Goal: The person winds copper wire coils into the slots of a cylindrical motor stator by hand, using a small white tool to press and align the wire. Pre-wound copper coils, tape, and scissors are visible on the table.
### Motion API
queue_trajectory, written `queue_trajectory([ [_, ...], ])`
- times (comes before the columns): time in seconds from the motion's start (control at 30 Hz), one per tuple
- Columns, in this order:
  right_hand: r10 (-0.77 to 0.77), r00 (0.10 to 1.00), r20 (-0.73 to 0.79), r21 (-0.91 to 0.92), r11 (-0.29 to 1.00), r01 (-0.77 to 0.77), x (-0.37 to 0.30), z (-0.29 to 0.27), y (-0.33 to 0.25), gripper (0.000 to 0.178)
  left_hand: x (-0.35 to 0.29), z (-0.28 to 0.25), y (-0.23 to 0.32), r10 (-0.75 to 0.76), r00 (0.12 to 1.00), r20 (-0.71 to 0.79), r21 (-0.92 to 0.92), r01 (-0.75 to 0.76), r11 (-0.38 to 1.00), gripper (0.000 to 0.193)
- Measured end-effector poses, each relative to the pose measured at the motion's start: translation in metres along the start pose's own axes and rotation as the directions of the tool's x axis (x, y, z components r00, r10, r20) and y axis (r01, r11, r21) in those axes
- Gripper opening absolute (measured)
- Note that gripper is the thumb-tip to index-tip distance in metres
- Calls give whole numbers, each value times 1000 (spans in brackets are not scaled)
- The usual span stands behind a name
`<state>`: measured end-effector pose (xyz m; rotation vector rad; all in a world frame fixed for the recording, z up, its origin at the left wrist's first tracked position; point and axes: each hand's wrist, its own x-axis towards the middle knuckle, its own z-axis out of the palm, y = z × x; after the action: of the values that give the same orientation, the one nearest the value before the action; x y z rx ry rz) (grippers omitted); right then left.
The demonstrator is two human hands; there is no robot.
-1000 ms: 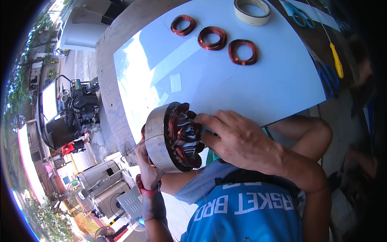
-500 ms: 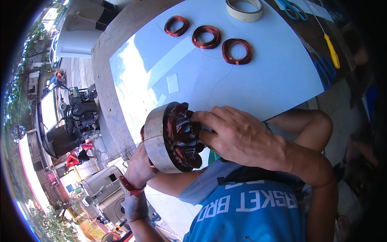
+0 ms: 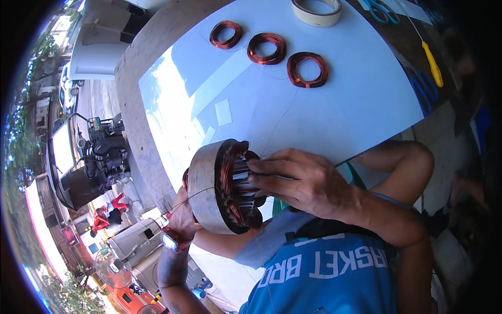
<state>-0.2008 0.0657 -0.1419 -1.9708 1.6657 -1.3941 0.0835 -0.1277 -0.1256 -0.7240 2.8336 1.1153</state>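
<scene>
A motor stator (image 3: 205, 186), a grey steel ring with copper windings (image 3: 226, 175) bulging from its open face, is held up off the table in front of me. My left hand (image 3: 184, 213) grips it from the lower left, its fingers partly hidden behind the ring. On the other side, my right hand (image 3: 306, 180) brings its bent fingertips against the pale slot liners (image 3: 241, 178) at the stator's opening. Whatever is pinched there is too small or hidden to name. A thin wire runs from the stator area up toward the coils on the table.
On the white board (image 3: 345, 115) lie three tied copper wire coils (image 3: 307, 82) and a roll of tape (image 3: 316, 18). Blue-handled scissors (image 3: 384, 10), a yellow-handled screwdriver (image 3: 433, 68) and darker blue scissors (image 3: 424, 91) are at the right. A parked motorcycle (image 3: 102, 146) is farther left.
The stator has turned a little and shifted slightly down, showing more of its slot liners. My right hand has moved slightly down with it, and my left wrist has rolled so the watch face shows.
</scene>
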Motion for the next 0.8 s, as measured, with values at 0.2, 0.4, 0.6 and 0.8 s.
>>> queue_trajectory([
  [0.2,36,996,-76,8,999,-35,-9,10,-2,32,-18,16,-5,-7,992,-129,-199,-19,980,55],
  [0.4,141,987,-73,49,989,-138,-3,10,-21,33,-33,44,0,-266,922,-280,-548,75,833,120],
  [0.6,191,982,16,-32,981,-190,0,7,-33,32,-30,42,18,-333,915,-227,-609,133,782,112],
  [0.8,202,978,55,-164,968,-190,4,10,-42,29,-44,23,-23,-22,996,-86,64,28,998,114],
])
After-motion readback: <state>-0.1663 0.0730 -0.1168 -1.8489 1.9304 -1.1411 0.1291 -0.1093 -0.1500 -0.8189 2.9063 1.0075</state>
